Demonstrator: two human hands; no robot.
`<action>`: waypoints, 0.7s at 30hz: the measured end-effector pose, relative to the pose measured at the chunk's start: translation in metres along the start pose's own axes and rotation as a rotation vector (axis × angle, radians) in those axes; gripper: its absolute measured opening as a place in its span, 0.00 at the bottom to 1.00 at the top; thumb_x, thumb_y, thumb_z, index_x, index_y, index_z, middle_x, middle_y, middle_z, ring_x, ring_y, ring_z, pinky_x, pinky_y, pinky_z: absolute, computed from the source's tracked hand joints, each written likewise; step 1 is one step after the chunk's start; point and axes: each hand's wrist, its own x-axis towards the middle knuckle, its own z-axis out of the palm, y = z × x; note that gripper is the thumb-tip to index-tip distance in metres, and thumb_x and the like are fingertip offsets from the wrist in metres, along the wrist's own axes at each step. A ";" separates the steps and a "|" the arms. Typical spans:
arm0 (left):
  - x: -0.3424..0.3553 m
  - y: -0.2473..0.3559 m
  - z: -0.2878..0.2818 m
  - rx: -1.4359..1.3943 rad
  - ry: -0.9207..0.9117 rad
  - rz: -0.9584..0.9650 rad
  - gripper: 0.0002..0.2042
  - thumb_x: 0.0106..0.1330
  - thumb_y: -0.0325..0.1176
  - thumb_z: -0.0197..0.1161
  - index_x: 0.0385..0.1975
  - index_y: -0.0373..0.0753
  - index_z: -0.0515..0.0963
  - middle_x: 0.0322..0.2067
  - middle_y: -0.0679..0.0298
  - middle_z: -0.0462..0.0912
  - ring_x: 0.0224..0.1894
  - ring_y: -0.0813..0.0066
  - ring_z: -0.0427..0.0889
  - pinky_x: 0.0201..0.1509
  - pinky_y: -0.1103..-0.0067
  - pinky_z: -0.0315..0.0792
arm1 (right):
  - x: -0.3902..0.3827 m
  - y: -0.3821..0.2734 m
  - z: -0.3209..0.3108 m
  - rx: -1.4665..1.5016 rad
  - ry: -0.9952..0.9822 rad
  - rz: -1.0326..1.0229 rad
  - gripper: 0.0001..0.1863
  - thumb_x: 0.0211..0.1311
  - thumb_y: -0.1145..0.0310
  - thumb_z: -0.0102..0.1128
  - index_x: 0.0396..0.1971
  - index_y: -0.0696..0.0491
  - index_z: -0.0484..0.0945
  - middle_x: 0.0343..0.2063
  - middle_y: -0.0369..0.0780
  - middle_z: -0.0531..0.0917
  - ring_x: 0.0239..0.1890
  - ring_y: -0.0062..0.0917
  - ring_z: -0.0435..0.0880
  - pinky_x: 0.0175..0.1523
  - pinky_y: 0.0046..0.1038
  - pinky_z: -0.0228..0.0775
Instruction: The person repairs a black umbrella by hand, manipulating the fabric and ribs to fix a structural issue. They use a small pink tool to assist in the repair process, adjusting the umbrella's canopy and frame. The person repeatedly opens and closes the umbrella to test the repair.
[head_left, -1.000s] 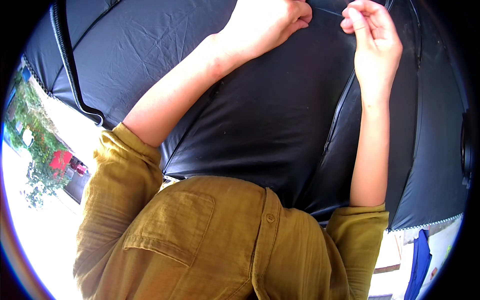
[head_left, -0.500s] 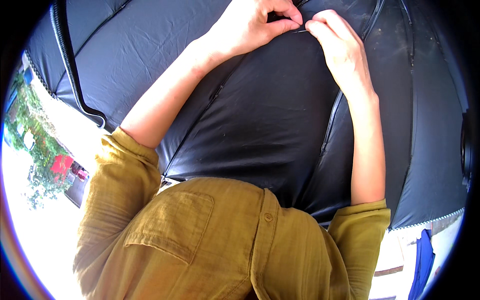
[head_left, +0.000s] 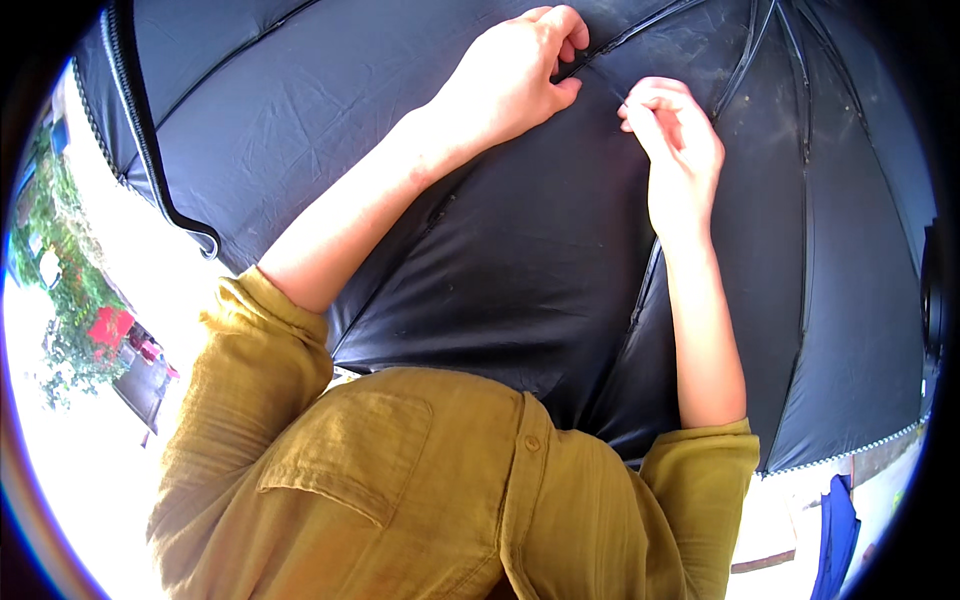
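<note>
An opened black umbrella [head_left: 500,270] spreads across most of the view, its ribs and seams facing me. My left hand [head_left: 525,75] is at the upper middle with curled fingers, its thumb and fingers on either side of a thin umbrella rib [head_left: 640,32]. To its right and slightly lower, my right hand [head_left: 682,145] pinches thumb and fingertips together. A faint thin line, perhaps thread, runs from those fingertips toward the rib by my left hand; what the pinch holds is too small to make out.
Several more ribs meet at the top right. A bent black strip [head_left: 150,160] with a curled end hangs at the left. The canopy has a checked edge [head_left: 850,450]. Beyond it are greenery [head_left: 75,270], a red patch [head_left: 110,328] and blue cloth [head_left: 835,535].
My hands have moved apart from nearly touching. The right hand has come down toward me, and the left has shifted slightly down. More of the ribs' meeting point shows at the top.
</note>
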 end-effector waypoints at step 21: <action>-0.001 -0.027 0.013 0.057 -0.016 -0.029 0.11 0.54 0.24 0.65 0.37 0.34 0.74 0.31 0.63 0.79 0.32 0.75 0.79 0.40 0.78 0.76 | -0.026 -0.065 -0.007 0.417 0.216 -0.265 0.04 0.71 0.72 0.47 0.41 0.54 0.70 0.18 0.34 0.67 0.21 0.20 0.68 0.42 0.36 0.74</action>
